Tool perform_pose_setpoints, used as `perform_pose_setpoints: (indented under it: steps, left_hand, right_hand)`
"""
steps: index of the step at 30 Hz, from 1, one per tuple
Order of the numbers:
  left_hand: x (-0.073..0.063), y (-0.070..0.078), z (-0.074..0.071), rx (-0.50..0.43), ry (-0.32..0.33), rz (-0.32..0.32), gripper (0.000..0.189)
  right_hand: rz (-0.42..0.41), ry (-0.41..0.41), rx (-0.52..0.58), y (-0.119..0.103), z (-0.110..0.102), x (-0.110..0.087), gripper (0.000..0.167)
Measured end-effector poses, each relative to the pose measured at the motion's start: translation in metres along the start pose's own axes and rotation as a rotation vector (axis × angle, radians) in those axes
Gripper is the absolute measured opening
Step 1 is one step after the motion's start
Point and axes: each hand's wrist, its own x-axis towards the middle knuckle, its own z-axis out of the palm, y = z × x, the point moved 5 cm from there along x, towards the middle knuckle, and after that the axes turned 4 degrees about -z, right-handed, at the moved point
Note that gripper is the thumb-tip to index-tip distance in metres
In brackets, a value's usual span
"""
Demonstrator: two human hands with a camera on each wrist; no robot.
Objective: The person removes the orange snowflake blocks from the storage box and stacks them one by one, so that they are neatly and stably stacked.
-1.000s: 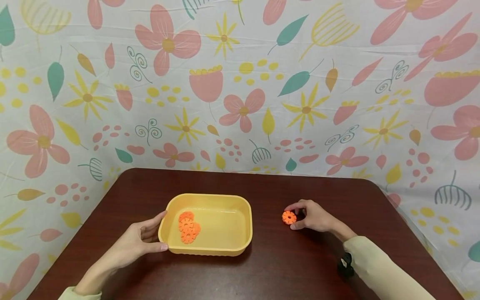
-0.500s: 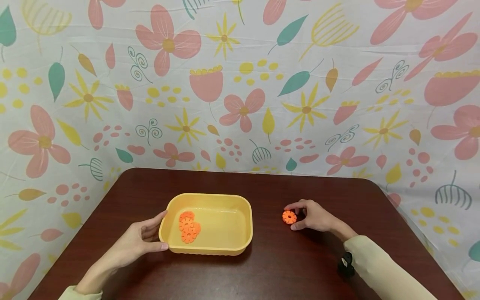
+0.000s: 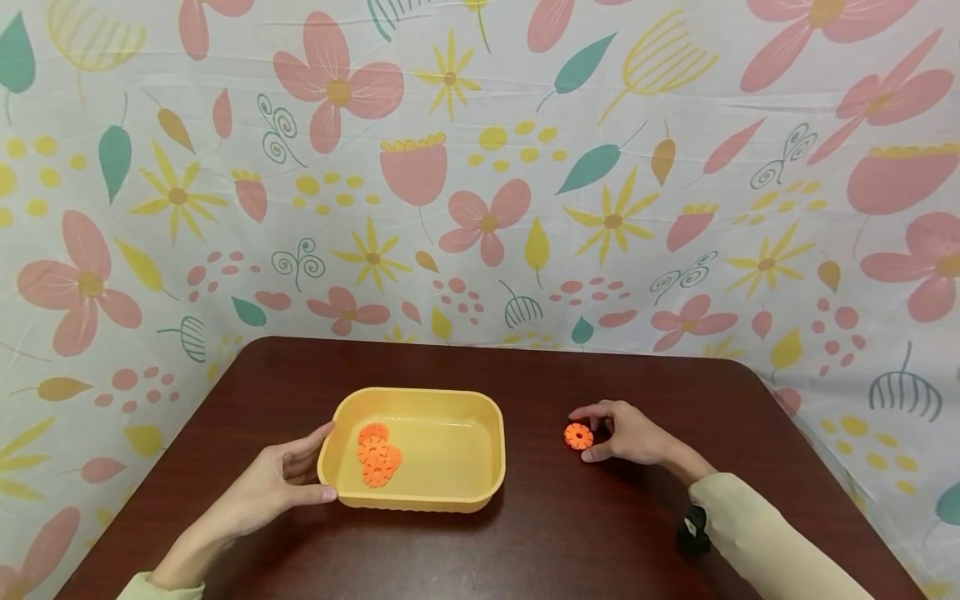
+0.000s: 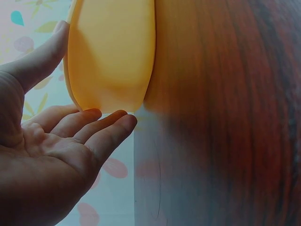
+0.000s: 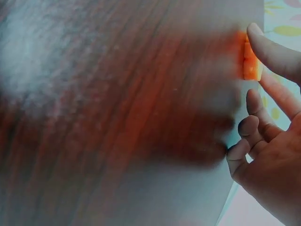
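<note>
A yellow plastic bin point(image 3: 450, 467) stands left of the table's middle. Several orange notched plastic discs point(image 3: 377, 473) overlap at its left side. My left hand point(image 3: 262, 487) is at the bin's left end, fingertips along the end wall and thumb by the near corner; in the left wrist view its fingers lie fairly straight against the bin point(image 4: 113, 52). To the right, on the table, my right hand point(image 3: 630, 432) pinches an orange disc point(image 3: 572, 436) between thumb and forefinger. Its edge looks thick in the right wrist view point(image 5: 249, 61), where the other fingers are loosely bent.
The dark reddish-brown table point(image 3: 525, 550) has rounded far corners. A flower-printed cloth point(image 3: 480, 208) hangs behind and along both sides. A black band point(image 3: 693, 529) is on the right wrist.
Nearly nothing differs. Both hands, the bin and the discs stay in place; the head view only shifts very slightly.
</note>
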Motion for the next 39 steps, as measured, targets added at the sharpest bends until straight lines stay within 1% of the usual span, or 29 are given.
perform_pose_setpoints:
  steps: [3, 5, 10, 14, 19, 24, 28, 31, 34, 39]
  left_hand:
    - [0.000, -0.002, 0.000, 0.007, 0.005, -0.011, 0.091]
    - [-0.001, -0.002, 0.000, 0.009, 0.005, -0.014, 0.091]
    - [-0.002, -0.002, -0.001, 0.008, 0.006, -0.015, 0.092]
    - [-0.002, -0.002, -0.001, 0.010, 0.006, -0.020, 0.092]
    - [0.001, -0.002, -0.001, 0.009, 0.000, -0.021, 0.092]
    - [0.002, -0.003, -0.001, 0.012, 0.000, -0.021, 0.093]
    - [0.001, -0.002, -0.001, 0.010, 0.005, -0.029, 0.093]
    - [0.001, 0.000, -0.001, 0.018, -0.002, -0.022, 0.094]
    - [0.001, 0.003, -0.002, 0.030, -0.015, 0.000, 0.094]
    - [0.001, 0.002, -0.001, 0.007, -0.028, 0.024, 0.098]
  right_hand:
    - [-0.013, 0.013, 0.004, -0.006, -0.002, 0.000, 0.060]
    - [-0.032, 0.029, 0.004, -0.014, -0.004, 0.002, 0.060]
    - [-0.088, 0.061, -0.009, -0.048, -0.008, 0.013, 0.055]
    - [-0.129, 0.047, -0.021, -0.079, -0.005, 0.025, 0.052]
    - [-0.208, -0.006, -0.002, -0.116, 0.005, 0.043, 0.053]
    - [-0.290, -0.089, 0.014, -0.151, 0.023, 0.064, 0.053]
    - [-0.315, -0.167, -0.005, -0.171, 0.046, 0.084, 0.054]
    - [-0.342, -0.210, -0.014, -0.181, 0.065, 0.097, 0.053]
    - [-0.364, -0.245, -0.006, -0.186, 0.084, 0.108, 0.053]
    - [-0.355, -0.318, 0.012, -0.189, 0.112, 0.123, 0.054]
